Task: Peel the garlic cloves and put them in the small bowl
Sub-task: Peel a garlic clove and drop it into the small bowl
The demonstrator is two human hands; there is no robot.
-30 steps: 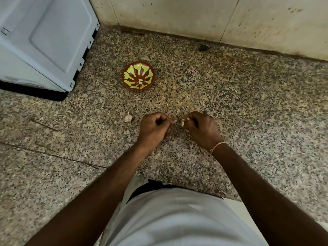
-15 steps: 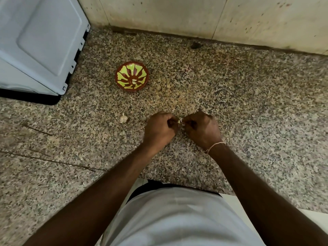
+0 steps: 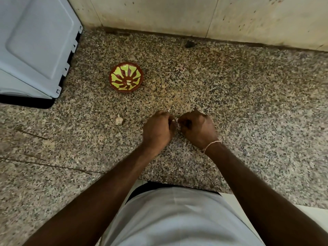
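My left hand (image 3: pixel 158 129) and my right hand (image 3: pixel 197 129) meet over the speckled granite counter, both with fingers curled. Between their fingertips they pinch a small garlic clove (image 3: pixel 177 121), of which only a pale sliver shows. A small red-brown bowl (image 3: pixel 126 77) with a yellow-green petal pattern stands up and to the left of my hands, with a pale bit or two near its centre. A piece of unpeeled garlic (image 3: pixel 119 119) lies on the counter left of my left hand.
A grey-white appliance (image 3: pixel 33 48) fills the upper left corner. A stained tiled wall (image 3: pixel 195 16) runs along the back of the counter. The counter's front edge (image 3: pixel 177 185) is just before my body.
My hands have drawn closer together, fingertips now touching over the clove. The camera view has shifted a little.
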